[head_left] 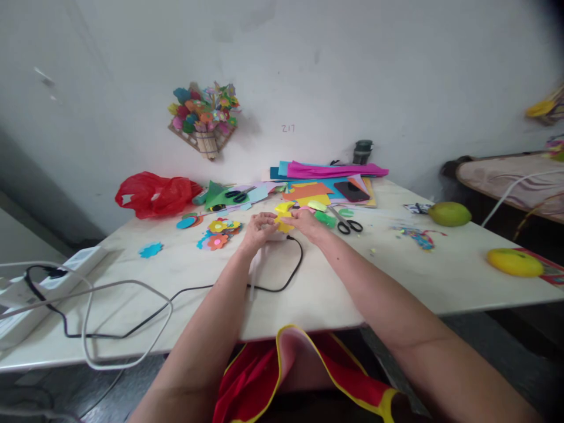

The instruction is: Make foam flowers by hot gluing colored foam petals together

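A yellow flower-shaped cutout [284,222] is between my two hands at the middle of the table. My left hand [259,229] pinches it from the left with curled fingers. From the right, my right hand [306,224] has its fingertips closed on the other edge. Below the hands lies a partly hidden white tool [277,236] with a black cord; its kind cannot be made out. Yellow and green scraps [325,219] lie just beyond my right hand, beside black-handled scissors [349,226]. Finished-looking layered paper flowers [217,241] rest left of my left hand.
Stacked coloured sheets [308,191], a phone [351,191], a second pair of scissors [238,195] and a red plastic bag [154,194] line the back. A power strip [83,262] with looping cables occupies the left. Two mangoes [449,214] sit at the right.
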The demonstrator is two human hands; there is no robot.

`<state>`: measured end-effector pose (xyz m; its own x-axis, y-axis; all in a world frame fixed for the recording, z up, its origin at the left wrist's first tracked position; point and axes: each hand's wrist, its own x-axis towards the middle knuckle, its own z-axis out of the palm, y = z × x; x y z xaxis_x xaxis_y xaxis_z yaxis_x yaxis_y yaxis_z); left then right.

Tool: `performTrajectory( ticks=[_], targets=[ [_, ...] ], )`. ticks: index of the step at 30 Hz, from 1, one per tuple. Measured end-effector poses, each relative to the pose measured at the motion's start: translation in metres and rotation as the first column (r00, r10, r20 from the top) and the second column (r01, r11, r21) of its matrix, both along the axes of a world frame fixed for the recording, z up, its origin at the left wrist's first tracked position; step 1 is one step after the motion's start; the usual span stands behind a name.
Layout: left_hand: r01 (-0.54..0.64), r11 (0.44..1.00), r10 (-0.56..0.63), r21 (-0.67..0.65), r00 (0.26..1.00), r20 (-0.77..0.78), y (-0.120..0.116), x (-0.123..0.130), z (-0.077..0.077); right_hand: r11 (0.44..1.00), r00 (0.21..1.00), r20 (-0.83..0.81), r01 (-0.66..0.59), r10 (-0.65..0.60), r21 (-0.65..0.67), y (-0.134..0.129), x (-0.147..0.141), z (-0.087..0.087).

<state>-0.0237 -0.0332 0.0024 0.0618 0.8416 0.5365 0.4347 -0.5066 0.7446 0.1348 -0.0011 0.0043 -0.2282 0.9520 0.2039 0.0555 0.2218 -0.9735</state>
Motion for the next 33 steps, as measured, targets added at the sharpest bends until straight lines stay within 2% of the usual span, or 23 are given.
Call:
performTrajectory(
  ticks=[8, 15, 17, 20, 23, 25, 29, 31, 33],
  targets=[
    [-0.012, 1.0, 0.013, -0.014, 1.0, 0.028, 0.001, -0.003, 0.001, 0.985, 0.982, -0.09, -0.17, 0.166, -0.041, -0.002, 0.007, 0.006],
    [-0.017, 1.0, 0.018, -0.023, 0.999, 0.037, 0.002, -0.003, 0.002, 0.979, 0.971, -0.165, -0.187, 0.173, -0.078, -0.004, 0.009, 0.009],
    [-0.025, 0.999, 0.026, -0.027, 0.999, 0.037, 0.003, -0.004, 0.001, 0.987, 0.974, -0.182, -0.147, 0.133, -0.064, -0.002, 0.008, 0.007],
    [-0.059, 0.998, 0.06, -0.04, 0.997, 0.042, 0.004, -0.005, -0.001, 0.998, 0.968, -0.249, 0.029, -0.042, -0.053, 0.002, 0.008, 0.006],
    [-0.102, 0.994, 0.103, -0.027, 0.993, 0.055, 0.007, -0.007, -0.002, 0.978, 0.917, -0.339, 0.202, -0.21, -0.058, 0.006, 0.012, 0.006],
    [-0.133, 0.991, 0.134, -0.018, 0.989, 0.067, 0.009, -0.009, -0.004, 0.965, 0.888, -0.379, 0.253, -0.258, -0.065, 0.008, 0.016, 0.008],
    [-0.161, 0.986, 0.163, -0.03, 0.982, 0.091, 0.01, -0.011, -0.006, 0.958, 0.889, -0.36, 0.281, -0.282, -0.056, 0.009, 0.02, 0.008],
    [-0.157, 0.987, 0.159, -0.025, 0.982, 0.1, 0.01, -0.011, -0.006, 0.974, 0.924, -0.307, 0.224, -0.227, -0.044, 0.008, 0.02, 0.007],
    [-0.145, 0.989, 0.146, -0.013, 0.984, 0.103, 0.009, -0.01, -0.005, 0.994, 0.962, -0.251, 0.103, -0.112, -0.046, 0.006, 0.018, 0.006]
  ],
)
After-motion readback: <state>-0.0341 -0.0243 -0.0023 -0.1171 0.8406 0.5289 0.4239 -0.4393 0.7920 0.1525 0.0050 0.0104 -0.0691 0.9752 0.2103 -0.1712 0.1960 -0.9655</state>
